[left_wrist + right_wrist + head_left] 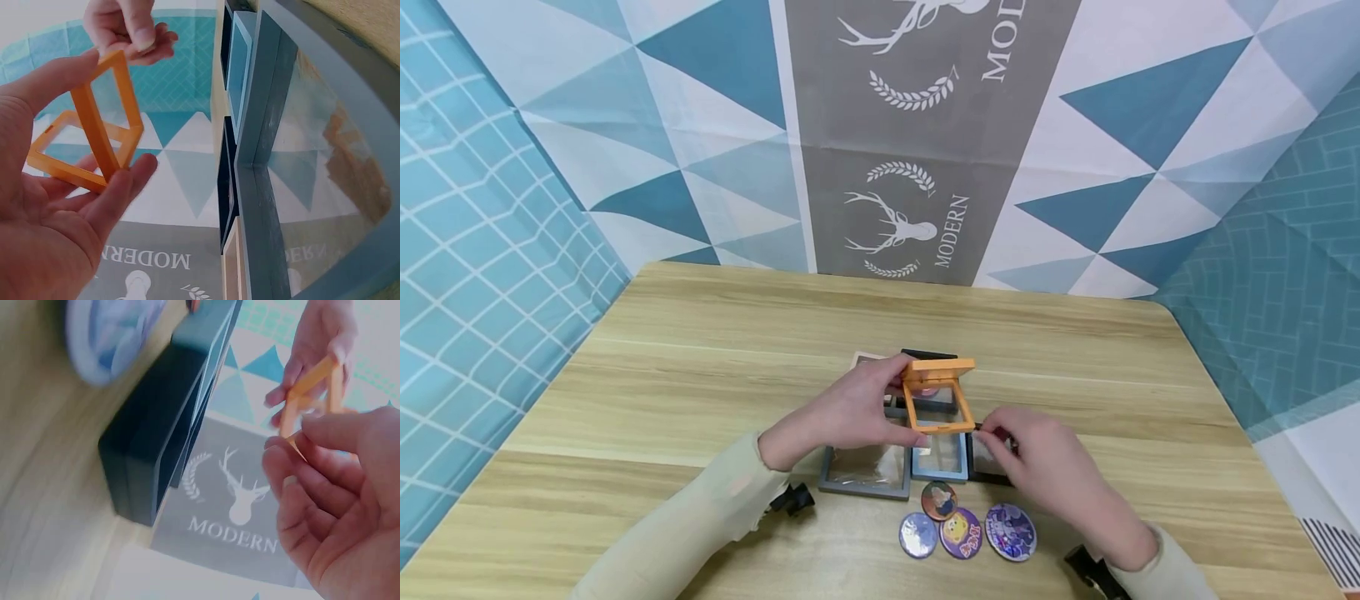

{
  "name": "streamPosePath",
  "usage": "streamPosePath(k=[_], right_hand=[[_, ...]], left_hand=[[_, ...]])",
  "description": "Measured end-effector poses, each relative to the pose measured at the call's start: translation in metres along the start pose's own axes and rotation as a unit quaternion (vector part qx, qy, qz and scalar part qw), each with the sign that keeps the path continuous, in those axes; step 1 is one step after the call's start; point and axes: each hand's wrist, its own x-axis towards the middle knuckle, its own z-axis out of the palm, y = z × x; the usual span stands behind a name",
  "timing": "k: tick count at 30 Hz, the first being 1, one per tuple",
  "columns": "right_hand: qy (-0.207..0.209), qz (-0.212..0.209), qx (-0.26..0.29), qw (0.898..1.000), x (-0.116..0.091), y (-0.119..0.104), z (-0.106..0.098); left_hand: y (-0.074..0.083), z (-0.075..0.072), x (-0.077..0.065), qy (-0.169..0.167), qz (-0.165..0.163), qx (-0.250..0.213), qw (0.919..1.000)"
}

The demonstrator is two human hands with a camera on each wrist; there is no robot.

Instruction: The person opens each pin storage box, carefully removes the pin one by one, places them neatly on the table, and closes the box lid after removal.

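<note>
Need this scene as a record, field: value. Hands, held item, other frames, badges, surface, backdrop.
left: left hand grips orange frame
held_item_state: hinged open, raised above the table
right: right hand beside the orange frame's near right corner; contact or grip unclear
other_frames: gray frame, blue frame, black frame right of the blue; more behind, partly hidden
badges: four round badges, nearer the person than the frames
surface: wood-grain
backdrop: printed cloth, triangles, deer, "MODERN"

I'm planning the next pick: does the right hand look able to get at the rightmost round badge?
Probably yes: the rightmost round badge lies on the table, close to the right hand, with nothing covering it.
</note>
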Motion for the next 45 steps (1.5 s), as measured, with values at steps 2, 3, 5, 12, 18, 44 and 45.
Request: streamPosePath(k=[2, 3, 5, 12, 18, 44, 45], right_hand=[[0.01, 0.035, 0.029, 0.999, 0.001, 0.003, -0.002], [0.014, 0.048, 0.044, 0.998, 0.001, 0.004, -0.003], [0.021, 0.071, 0.078, 0.994, 0.002, 0.005, -0.004], [-0.001, 0.153, 0.259, 0.954, 0.002, 0.003, -0.005], [-0.03, 0.177, 0.384, 0.906, 0.002, -0.001, -0.008], [-0.055, 0.231, 0.493, 0.837, 0.003, -0.007, -0.006], [-0.055, 0.228, 0.492, 0.839, 0.003, -0.007, -0.006]], left_hand=[[0.0, 0.0, 0.0, 0.007, 0.016, -0.015, 0.9997], [0.0, 0.0, -0.001, 0.008, 0.025, -0.025, 0.9993], [0.001, 0.0, -0.001, 0.012, 0.041, -0.035, 0.9985], [0.003, 0.002, -0.001, 0.016, 0.09, -0.092, 0.9915], [0.004, 0.003, -0.001, 0.012, 0.107, -0.085, 0.9906], [0.007, 0.011, -0.001, -0.008, 0.066, -0.11, 0.9917], [0.007, 0.011, -0.001, -0.008, 0.067, -0.11, 0.9917]])
